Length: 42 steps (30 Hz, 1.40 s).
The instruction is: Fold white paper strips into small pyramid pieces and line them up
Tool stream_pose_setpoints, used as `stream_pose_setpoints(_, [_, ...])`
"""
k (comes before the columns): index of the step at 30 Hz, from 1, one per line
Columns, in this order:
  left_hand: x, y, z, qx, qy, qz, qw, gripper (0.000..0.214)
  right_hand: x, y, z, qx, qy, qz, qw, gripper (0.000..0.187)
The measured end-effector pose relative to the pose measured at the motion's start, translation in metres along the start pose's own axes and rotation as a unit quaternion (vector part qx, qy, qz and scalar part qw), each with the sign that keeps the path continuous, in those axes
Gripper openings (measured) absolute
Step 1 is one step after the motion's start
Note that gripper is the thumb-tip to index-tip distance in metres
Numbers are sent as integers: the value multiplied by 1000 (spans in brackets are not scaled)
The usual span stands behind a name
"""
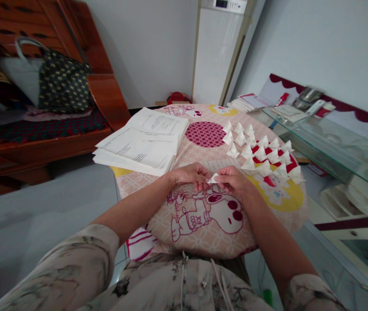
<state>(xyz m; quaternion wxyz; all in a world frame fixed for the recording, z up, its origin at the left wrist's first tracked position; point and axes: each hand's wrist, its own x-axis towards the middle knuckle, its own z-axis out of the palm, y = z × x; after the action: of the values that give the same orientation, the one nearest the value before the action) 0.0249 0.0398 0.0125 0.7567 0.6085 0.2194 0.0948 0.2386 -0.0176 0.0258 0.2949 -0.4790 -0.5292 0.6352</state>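
Observation:
Between my two hands is a small piece of folded white paper [212,178], a pointed triangle held just above the tablecloth. My left hand [193,175] pinches its left side with curled fingers. From the right, my right hand [234,179] grips it between thumb and fingers. Several folded paper pieces [248,151], pointed and star-like, stand in loose rows on the right of the table. To the left of my hands lies a stack of printed paper sheets [141,140], some lying askew.
The round table [158,211] wears a pink patterned cloth with cartoon dogs. A glass shelf [329,147] with metal bowls and papers adjoins its right side. On the left, a wooden bench [106,99] carries bags. A tall white appliance [214,56] stands behind.

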Motion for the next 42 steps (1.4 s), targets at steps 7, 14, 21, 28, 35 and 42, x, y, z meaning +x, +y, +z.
stream_pose_setpoints(7, [5,-1,10,22,85,9,996,28,5,4,3,-41,42,-26,998,28])
stream_pose_setpoints(14, [4,1,14,76,128,21,989,28,8,9,3,-60,60,-55,995,28])
stream_pose_setpoints(21, [2,2,8,26,100,42,994,30,4,4,5,-38,69,-73,994,29])
stream_pose_setpoints(28, [2,1,7,95,149,44,983,26,5,5,2,-54,50,-41,997,28])
stream_pose_setpoints(35, [1,1,4,12,119,95,988,34,7,4,7,-11,69,-106,992,28])
stream_pose_setpoints(42, [1,3,9,56,100,84,990,37,7,8,10,-9,54,-115,992,28])
